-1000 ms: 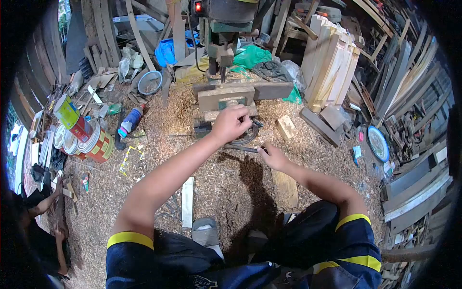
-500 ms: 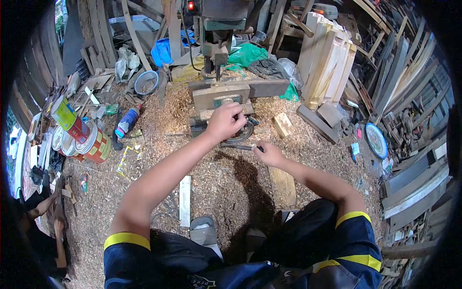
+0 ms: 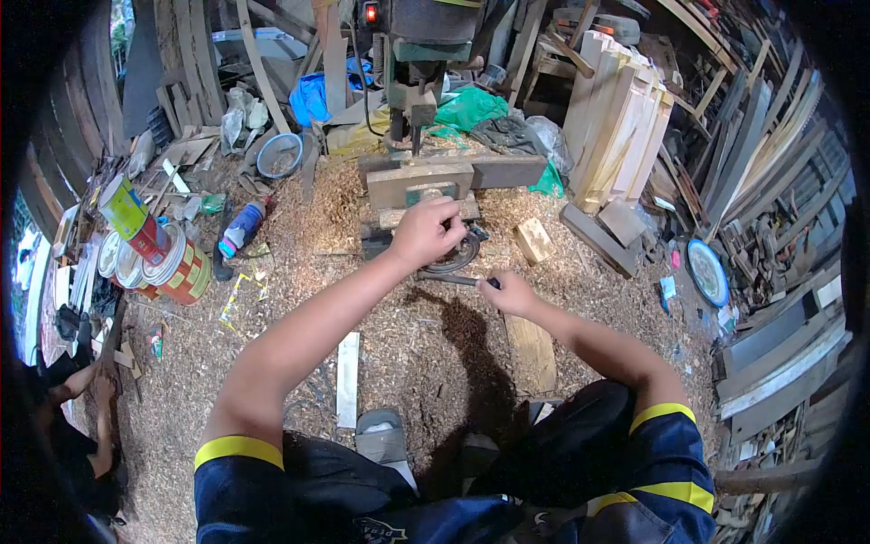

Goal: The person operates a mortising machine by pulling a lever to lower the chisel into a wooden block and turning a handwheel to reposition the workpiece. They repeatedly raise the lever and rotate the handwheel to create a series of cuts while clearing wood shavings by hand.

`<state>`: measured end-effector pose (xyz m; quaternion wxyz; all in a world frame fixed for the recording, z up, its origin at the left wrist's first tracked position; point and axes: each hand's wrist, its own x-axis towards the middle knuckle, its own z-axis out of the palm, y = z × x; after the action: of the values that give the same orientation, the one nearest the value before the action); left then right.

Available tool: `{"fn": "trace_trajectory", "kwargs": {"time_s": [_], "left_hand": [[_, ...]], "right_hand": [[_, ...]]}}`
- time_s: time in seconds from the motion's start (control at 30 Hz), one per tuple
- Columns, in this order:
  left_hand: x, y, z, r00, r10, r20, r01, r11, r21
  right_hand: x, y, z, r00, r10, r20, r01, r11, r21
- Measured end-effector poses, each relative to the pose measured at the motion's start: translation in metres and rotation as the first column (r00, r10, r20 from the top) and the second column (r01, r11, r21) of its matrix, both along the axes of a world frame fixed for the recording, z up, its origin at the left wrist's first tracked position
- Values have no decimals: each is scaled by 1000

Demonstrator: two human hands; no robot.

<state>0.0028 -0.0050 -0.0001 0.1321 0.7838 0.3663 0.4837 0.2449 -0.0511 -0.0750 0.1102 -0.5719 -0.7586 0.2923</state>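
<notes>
My left hand (image 3: pixel 426 234) is closed at the front of the machine's clamp, over a part I cannot make out, just above a dark round handwheel (image 3: pixel 455 254). My right hand (image 3: pixel 507 295) is wrapped round the black grip of a dark rod (image 3: pixel 449 279) that lies level below the wheel. Beyond my left hand, a wooden block (image 3: pixel 419 185) stands against a long dark board (image 3: pixel 512 171). The machine's spindle (image 3: pixel 417 138) points down just behind the block.
Paint buckets (image 3: pixel 185 272) and a spray can (image 3: pixel 243 227) are at the left. A small wood block (image 3: pixel 533 240) lies right of the wheel, near stacked pale boards (image 3: pixel 616 122) and a blue-rimmed basin (image 3: pixel 707 272). Another person's hands (image 3: pixel 95 381) hold wood at the lower left.
The view has shifted slightly. My hands stay at the same parts. The other person's hands at the lower left have moved closer together.
</notes>
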Motion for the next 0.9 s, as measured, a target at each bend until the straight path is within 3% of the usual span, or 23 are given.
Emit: {"fn": "trace_trajectory", "kwargs": {"time_s": [0.1, 0.23, 0.3, 0.33, 0.37, 0.43, 0.5, 0.6, 0.67, 0.7, 0.73, 0.8, 0.87, 0.9], "left_hand": [[-2, 2, 1, 999, -3, -35, 3, 1000, -5], [-2, 1, 0, 1000, -22, -10, 22, 1000, -16], [-1, 1, 0, 1000, -24, 3, 24, 1000, 13], [-1, 1, -1, 1000, -13, -8, 13, 1000, 1], [-1, 2, -1, 1000, -4, -21, 4, 1000, -5], [-1, 2, 1, 1000, -9, -25, 9, 1000, 2], [-1, 1, 2, 1000, -13, -15, 14, 1000, 20], [2, 1, 1, 1000, -8, 15, 8, 999, 44], [3, 6, -7, 999, -20, 38, 18, 998, 66], [4, 7, -8, 998, -32, 58, 26, 996, 88], [3, 4, -5, 998, -33, 53, 28, 995, 94], [1, -4, 3, 999, -24, 34, 26, 997, -67], [-2, -1, 5, 999, -41, -1, 41, 997, -63], [-2, -1, 4, 998, -55, -37, 53, 997, -62]], "right_hand": [[-3, 3, 0, 999, 35, 8, -36, 996, 79], [8, 12, -6, 995, 96, -37, -96, 995, -11], [18, 17, -11, 959, -213, -187, 174, 963, -204], [26, 27, -20, 962, -179, -207, 185, 983, 12], [30, 34, -10, 960, -182, -214, 193, 981, 32], [36, 53, 17, 943, -188, -273, 259, 932, 252], [29, 67, 60, 918, -172, -358, 306, 879, 364], [14, 104, 130, 757, 93, -646, 300, 829, 471], [-5, 106, 214, 727, 240, -643, 279, 752, 597], [-17, 119, 246, 586, 362, -725, 292, 741, 605], [-24, 112, 290, 643, 325, -694, 321, 708, 629], [-39, 133, 359, 506, 442, -741, 389, 650, 653], [-53, 155, 429, 439, 438, -785, 481, 623, 617], [-65, 154, 458, 428, 502, -752, 557, 508, 656]]}}
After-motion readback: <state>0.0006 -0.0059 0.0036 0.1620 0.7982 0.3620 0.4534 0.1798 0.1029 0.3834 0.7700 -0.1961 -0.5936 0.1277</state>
